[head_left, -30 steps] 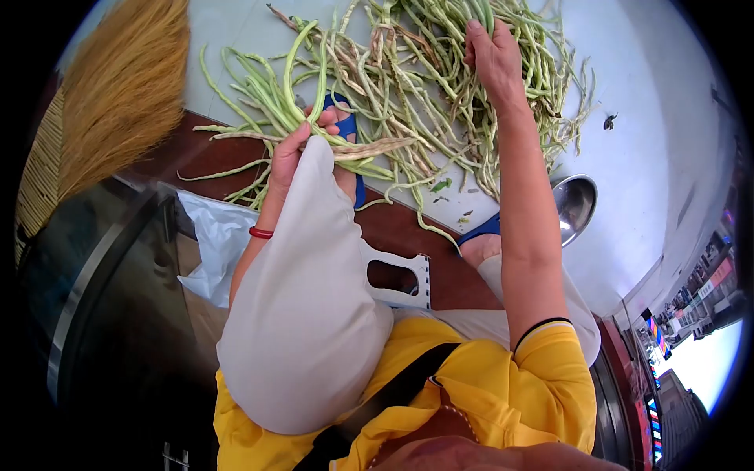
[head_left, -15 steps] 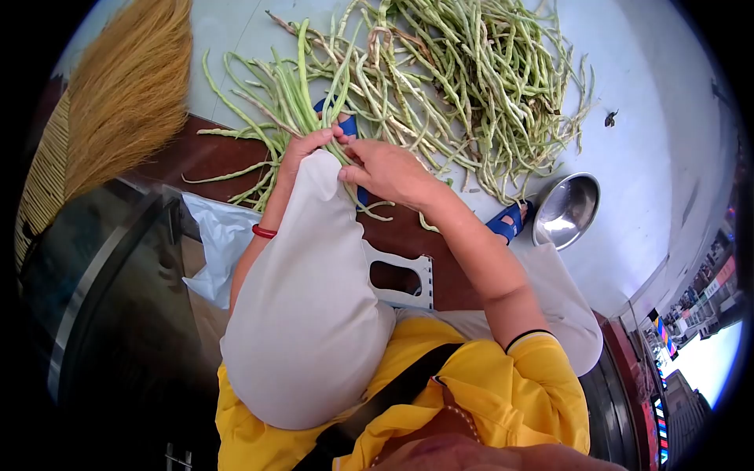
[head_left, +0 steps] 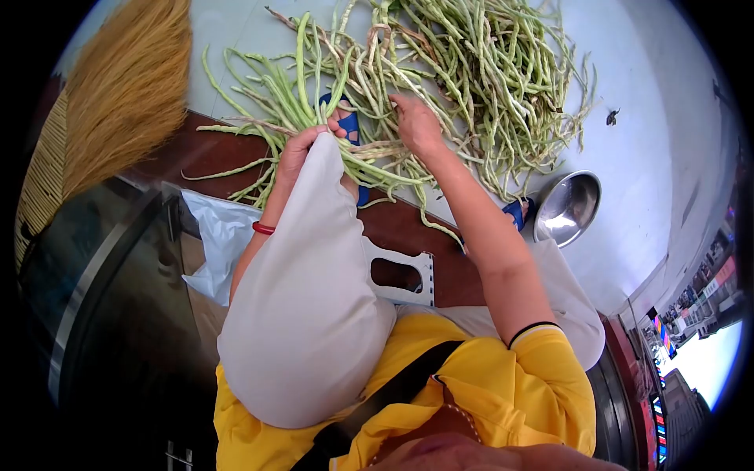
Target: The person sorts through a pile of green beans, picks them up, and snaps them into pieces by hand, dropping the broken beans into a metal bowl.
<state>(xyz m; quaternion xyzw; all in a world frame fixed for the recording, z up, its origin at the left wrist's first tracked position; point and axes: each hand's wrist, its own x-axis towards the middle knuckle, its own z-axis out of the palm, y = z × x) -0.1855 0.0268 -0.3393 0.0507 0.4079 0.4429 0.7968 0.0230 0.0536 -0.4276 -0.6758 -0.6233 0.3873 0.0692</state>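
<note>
While the left hand (head_left: 305, 147) grasps a bunch of beans (head_left: 292, 98) at the raised knee (head_left: 318, 177), the lengths fan out on both sides; its curled fingers appear to keep them together, and the knee probably props the hold. Right hand (head_left: 419, 125) hangs over strewn beans (head_left: 389, 67), between bunch and pile (head_left: 506, 86), forefinger extended; whether the fingertips pinch anything, cannot tell. Pile lies spread on the floor (head_left: 620, 180), likely for easy reach. Bowl (head_left: 567, 208) sits just beside the right sandal (head_left: 516, 213), outside the pile, perhaps to leave room for reaching.
</note>
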